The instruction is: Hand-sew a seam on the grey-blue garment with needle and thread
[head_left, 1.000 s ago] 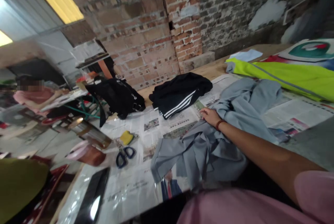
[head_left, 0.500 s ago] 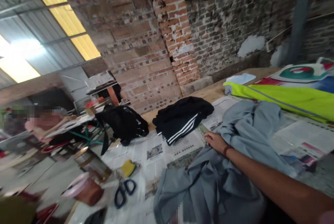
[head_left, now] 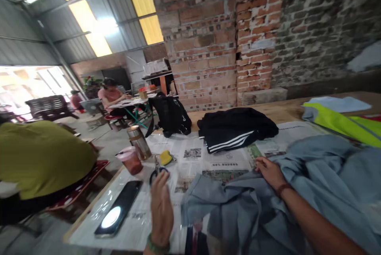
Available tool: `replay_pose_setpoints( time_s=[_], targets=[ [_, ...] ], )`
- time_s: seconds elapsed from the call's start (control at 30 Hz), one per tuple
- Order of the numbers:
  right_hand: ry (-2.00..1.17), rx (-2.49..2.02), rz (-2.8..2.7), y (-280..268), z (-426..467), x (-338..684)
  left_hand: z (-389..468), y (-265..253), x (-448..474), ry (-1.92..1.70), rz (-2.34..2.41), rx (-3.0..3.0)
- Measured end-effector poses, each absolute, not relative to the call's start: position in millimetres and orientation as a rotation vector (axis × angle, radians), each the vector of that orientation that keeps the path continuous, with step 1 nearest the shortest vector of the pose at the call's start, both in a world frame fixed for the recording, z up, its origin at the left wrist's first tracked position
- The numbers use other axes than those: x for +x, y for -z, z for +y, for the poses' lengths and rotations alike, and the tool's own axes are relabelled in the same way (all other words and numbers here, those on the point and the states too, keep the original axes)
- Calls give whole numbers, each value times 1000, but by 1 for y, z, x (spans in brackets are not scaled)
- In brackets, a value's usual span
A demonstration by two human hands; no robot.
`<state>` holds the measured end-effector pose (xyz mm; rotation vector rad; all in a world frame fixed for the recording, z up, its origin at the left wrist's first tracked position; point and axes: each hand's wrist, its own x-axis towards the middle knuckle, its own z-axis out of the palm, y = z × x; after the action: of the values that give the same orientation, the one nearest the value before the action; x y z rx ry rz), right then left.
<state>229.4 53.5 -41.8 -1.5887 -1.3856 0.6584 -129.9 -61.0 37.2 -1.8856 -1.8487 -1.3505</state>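
Observation:
Grey cloth, apparently a garment [head_left: 238, 203], lies rumpled across the newspaper-covered table in front of me. My right hand [head_left: 270, 173], with a band at the wrist, is closed with its fingertips on a fold at the cloth's far edge. To the left, my left hand [head_left: 162, 207] is raised over the table, fingers stretched out and slightly blurred, holding nothing. Just beyond its fingertips are dark-handled scissors [head_left: 154, 173], partly hidden by the hand. A yellow object [head_left: 166, 158] sits beside them. A black phone [head_left: 119, 209] lies left of this hand.
A pink-rimmed cup [head_left: 132, 162] and a steel flask [head_left: 139, 142] stand at the table's left edge. Further back are a black bag [head_left: 171, 116] and folded black clothing with white stripes [head_left: 238, 128]. Bright yellow fabric [head_left: 336, 124] lies right. People sit at left.
The view has swung left, bringing the phone and a seated person more fully into sight. My left hand has come up over the table. My right hand stays at the grey cloth.

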Motion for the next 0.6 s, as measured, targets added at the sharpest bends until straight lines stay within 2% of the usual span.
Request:
replay_pose_setpoints(
  time_s=[0.27,0.6],
  targets=[
    [-663,-1574,-1362,50,58,230,-23,14,-120,712,-2094,-2046],
    [-652,-1493,-1354,51,68,226,-12,21,-129,567,-1940,-2090]
  ],
)
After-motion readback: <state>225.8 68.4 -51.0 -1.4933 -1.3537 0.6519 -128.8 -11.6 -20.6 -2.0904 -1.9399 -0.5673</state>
